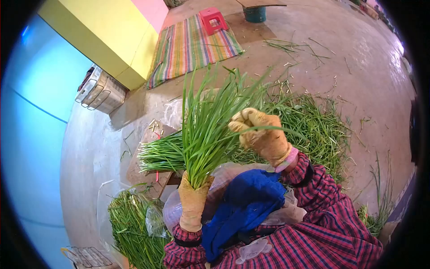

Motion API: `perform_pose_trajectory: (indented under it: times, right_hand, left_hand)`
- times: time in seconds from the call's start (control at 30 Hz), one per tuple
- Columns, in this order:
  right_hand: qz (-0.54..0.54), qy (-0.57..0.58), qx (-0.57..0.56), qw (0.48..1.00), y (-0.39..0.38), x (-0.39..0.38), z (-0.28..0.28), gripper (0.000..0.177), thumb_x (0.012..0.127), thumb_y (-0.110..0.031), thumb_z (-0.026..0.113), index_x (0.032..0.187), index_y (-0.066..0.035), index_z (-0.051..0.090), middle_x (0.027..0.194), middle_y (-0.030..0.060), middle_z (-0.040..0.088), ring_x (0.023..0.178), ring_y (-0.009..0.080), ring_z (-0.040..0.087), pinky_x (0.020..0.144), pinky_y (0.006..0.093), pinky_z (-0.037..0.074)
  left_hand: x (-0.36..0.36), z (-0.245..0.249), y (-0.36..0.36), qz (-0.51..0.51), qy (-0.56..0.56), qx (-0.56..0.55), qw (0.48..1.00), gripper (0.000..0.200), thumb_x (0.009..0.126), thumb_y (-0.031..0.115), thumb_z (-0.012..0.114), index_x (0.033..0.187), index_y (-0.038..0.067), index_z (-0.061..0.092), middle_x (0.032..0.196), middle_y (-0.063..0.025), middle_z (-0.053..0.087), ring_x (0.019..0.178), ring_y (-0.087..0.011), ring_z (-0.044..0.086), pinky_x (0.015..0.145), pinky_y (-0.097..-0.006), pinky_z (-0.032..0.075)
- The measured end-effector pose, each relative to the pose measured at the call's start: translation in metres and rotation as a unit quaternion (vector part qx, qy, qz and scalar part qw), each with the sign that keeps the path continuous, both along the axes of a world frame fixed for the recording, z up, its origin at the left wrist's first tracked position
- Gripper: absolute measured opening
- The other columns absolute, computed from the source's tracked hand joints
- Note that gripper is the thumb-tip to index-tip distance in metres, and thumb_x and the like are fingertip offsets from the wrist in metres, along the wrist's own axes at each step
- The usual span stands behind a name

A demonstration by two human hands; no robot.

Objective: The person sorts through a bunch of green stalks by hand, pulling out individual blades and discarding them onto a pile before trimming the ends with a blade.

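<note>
My left hand (194, 199), in a yellowish glove, is closed round the lower end of an upright bunch of long green leaves (206, 130). To its right, my right hand (260, 132), gloved too, has its fingers curled beside the bunch; a long leaf passes across it, and what its fingers hold, if anything, is too small to name. Behind the bunch, a bundle of green stalks (163, 152) with pale ends lies on a low board (139, 168), near a red tie. A blue cloth (255, 193) covers my lap.
A large pile of loose greens (318, 130) lies on the floor beyond my right hand. More greens (134, 224) fill a clear bag at the lower left. Farther off are a striped mat (188, 49), a red stool (213, 20) and a teal bucket (255, 14).
</note>
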State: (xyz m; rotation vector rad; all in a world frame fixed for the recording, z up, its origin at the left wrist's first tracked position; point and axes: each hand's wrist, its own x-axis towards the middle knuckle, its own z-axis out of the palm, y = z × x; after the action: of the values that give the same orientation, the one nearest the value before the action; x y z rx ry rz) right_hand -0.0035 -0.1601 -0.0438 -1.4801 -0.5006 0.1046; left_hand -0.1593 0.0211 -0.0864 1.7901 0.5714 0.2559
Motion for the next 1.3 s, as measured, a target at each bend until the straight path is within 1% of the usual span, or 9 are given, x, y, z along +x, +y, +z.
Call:
perform_pose_trajectory:
  times: [0.4, 0.47, 0.53, 0.63, 0.7, 0.83, 1.0, 1.17, 1.3]
  right_hand:
    - [0.026, 0.227, 0.118, 0.966, -0.139, 0.033, -0.053, 0.022, 0.093, -0.019, 0.064, 0.103, 0.000, 0.060, 0.070, 0.0014, 0.058, 0.051, 0.0081, 0.054, 0.047, 0.0215, 0.044]
    - [0.037, 0.290, -0.121, 0.949, -0.165, 0.044, -0.132, 0.032, 0.089, -0.019, 0.067, 0.113, -0.001, 0.057, 0.088, 0.0079, 0.066, 0.072, 0.0159, 0.066, 0.063, 0.0282, 0.053]
    - [-0.030, -0.018, -0.665, 0.746, -0.193, 0.017, -0.176, 0.057, 0.081, -0.021, 0.074, 0.129, -0.003, 0.050, 0.124, 0.0178, 0.059, 0.111, 0.0289, 0.061, 0.094, 0.0385, 0.048]
    - [-0.084, 0.301, -0.213, 0.926, -0.228, 0.009, -0.251, 0.019, 0.080, -0.019, 0.074, 0.087, -0.004, 0.065, 0.073, 0.0112, 0.063, 0.066, 0.0241, 0.061, 0.065, 0.0339, 0.051]
    - [-0.071, 0.381, -0.124, 0.913, -0.229, 0.008, -0.263, 0.017, 0.084, -0.018, 0.071, 0.089, -0.004, 0.064, 0.072, 0.0086, 0.062, 0.062, 0.0202, 0.058, 0.061, 0.0337, 0.049]
    - [-0.032, 0.100, -0.481, 0.870, -0.183, 0.002, -0.179, 0.014, 0.086, -0.016, 0.068, 0.089, -0.002, 0.064, 0.073, 0.0064, 0.063, 0.064, 0.0164, 0.059, 0.062, 0.0313, 0.049]
    - [0.084, 0.136, -0.150, 0.976, -0.114, -0.012, -0.081, 0.015, 0.087, -0.011, 0.069, 0.098, -0.001, 0.067, 0.091, 0.0030, 0.067, 0.082, 0.0121, 0.063, 0.078, 0.0303, 0.052]
    - [0.368, -0.047, -0.095, 0.924, -0.052, -0.039, -0.022, 0.043, 0.089, -0.011, 0.068, 0.130, -0.005, 0.057, 0.110, 0.0069, 0.066, 0.103, 0.0138, 0.060, 0.091, 0.0319, 0.049]
    - [0.393, 0.135, 0.037, 0.909, -0.005, -0.037, -0.022, 0.054, 0.090, -0.008, 0.065, 0.141, -0.009, 0.045, 0.135, 0.0059, 0.050, 0.112, 0.0158, 0.056, 0.095, 0.0339, 0.048]
  left_hand:
    - [-0.003, 0.002, 0.024, 0.026, 0.012, -0.193, 0.981, 0.038, 0.083, 0.012, 0.075, 0.116, 0.001, 0.059, 0.078, -0.0004, 0.061, 0.054, -0.0079, 0.050, 0.049, -0.0233, 0.041]
    - [-0.008, 0.004, 0.033, -0.035, -0.018, -0.288, 0.957, 0.043, 0.084, 0.021, 0.074, 0.117, -0.001, 0.057, 0.074, 0.0010, 0.058, 0.052, -0.0079, 0.048, 0.049, -0.0249, 0.039]
    - [-0.013, -0.002, 0.043, -0.132, -0.046, -0.438, 0.888, 0.053, 0.088, 0.032, 0.070, 0.121, -0.005, 0.052, 0.066, 0.0040, 0.047, 0.048, -0.0086, 0.044, 0.049, -0.0271, 0.035]
    - [-0.020, -0.002, 0.047, -0.164, -0.058, -0.526, 0.832, 0.046, 0.091, 0.031, 0.066, 0.119, -0.003, 0.052, 0.066, 0.0048, 0.045, 0.047, -0.0076, 0.043, 0.049, -0.0254, 0.033]
    - [-0.023, 0.006, 0.042, -0.157, -0.060, -0.531, 0.830, 0.042, 0.092, 0.030, 0.064, 0.117, -0.002, 0.052, 0.065, 0.0052, 0.044, 0.047, -0.0070, 0.042, 0.049, -0.0249, 0.033]
    - [-0.023, 0.008, 0.039, -0.167, -0.063, -0.543, 0.821, 0.035, 0.094, 0.029, 0.061, 0.113, 0.000, 0.053, 0.064, 0.0061, 0.040, 0.047, -0.0056, 0.039, 0.049, -0.0239, 0.031]
    - [-0.024, 0.010, 0.036, -0.145, -0.077, -0.549, 0.819, 0.034, 0.094, 0.025, 0.061, 0.115, 0.000, 0.052, 0.065, 0.0049, 0.043, 0.047, -0.0070, 0.041, 0.049, -0.0249, 0.033]
    - [-0.013, 0.016, 0.023, -0.130, -0.059, -0.496, 0.856, 0.034, 0.094, 0.026, 0.060, 0.115, -0.001, 0.053, 0.065, 0.0053, 0.040, 0.048, -0.0067, 0.039, 0.049, -0.0237, 0.032]
    - [-0.012, 0.013, 0.020, -0.115, -0.014, -0.468, 0.876, 0.043, 0.094, 0.025, 0.060, 0.123, -0.006, 0.050, 0.069, 0.0029, 0.043, 0.049, -0.0077, 0.041, 0.049, -0.0244, 0.035]
